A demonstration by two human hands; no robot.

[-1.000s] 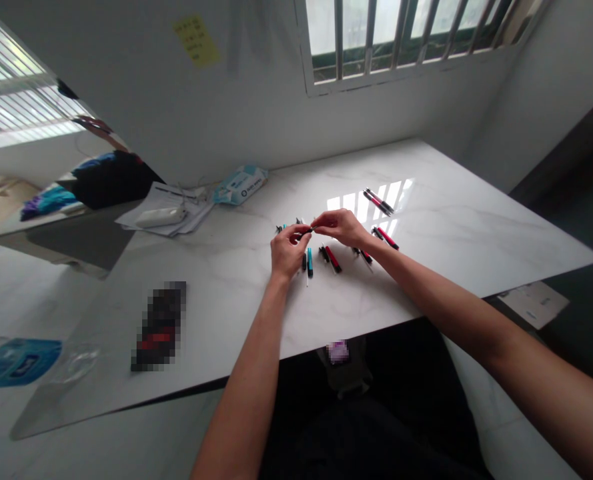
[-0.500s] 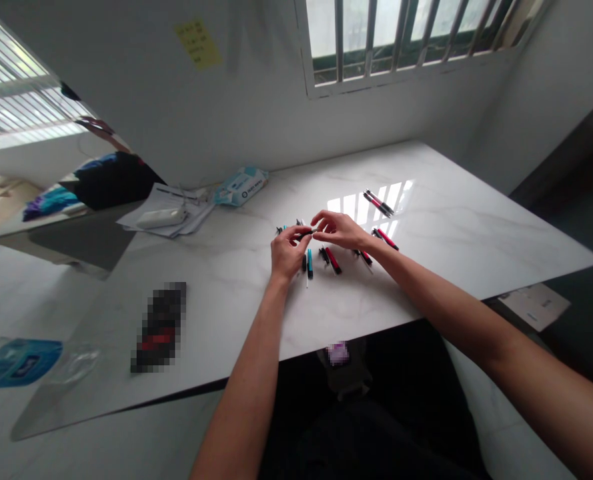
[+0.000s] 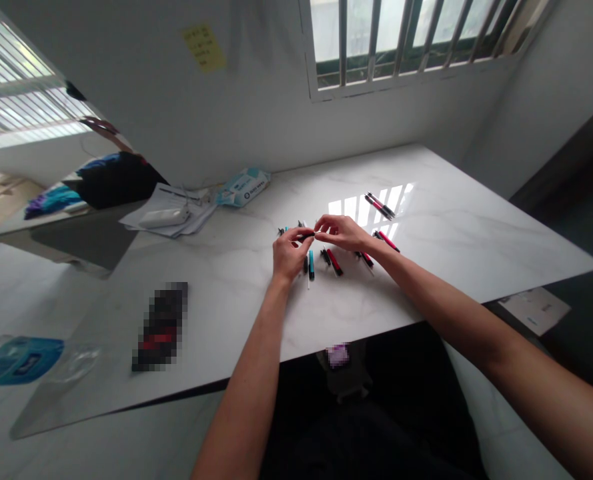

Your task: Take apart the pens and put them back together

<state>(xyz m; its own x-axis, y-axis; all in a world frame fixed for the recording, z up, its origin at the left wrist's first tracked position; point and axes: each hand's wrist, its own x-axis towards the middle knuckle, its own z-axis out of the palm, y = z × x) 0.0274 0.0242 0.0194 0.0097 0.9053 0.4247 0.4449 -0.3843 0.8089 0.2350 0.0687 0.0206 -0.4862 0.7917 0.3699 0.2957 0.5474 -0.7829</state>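
Observation:
Over the white marbled table [image 3: 236, 300], my left hand [image 3: 290, 255] is closed around a small dark pen part [image 3: 305, 237]. The fingertips of my right hand [image 3: 343, 232] pinch at the right end of that part; whatever tiny piece sits there is too small to make out. Just below my hands lie a turquoise pen barrel [image 3: 311, 264] and a red pen barrel [image 3: 334, 261], with black pieces and thin white refills beside them. More pen pieces are partly hidden behind my left hand. Another red pen barrel [image 3: 389, 241] lies beyond my right forearm.
Two pens [image 3: 379, 205] lie side by side farther back. A blue wipes pack [image 3: 245, 187] and papers [image 3: 173, 217] rest against the wall. At the left are a blurred-out dark object [image 3: 161, 327] and a clear bottle with a blue label [image 3: 26, 360].
Both hands stay together at the dark pen part, with only slight finger movement. The whole view has shifted a little; the pens on the table lie as before.

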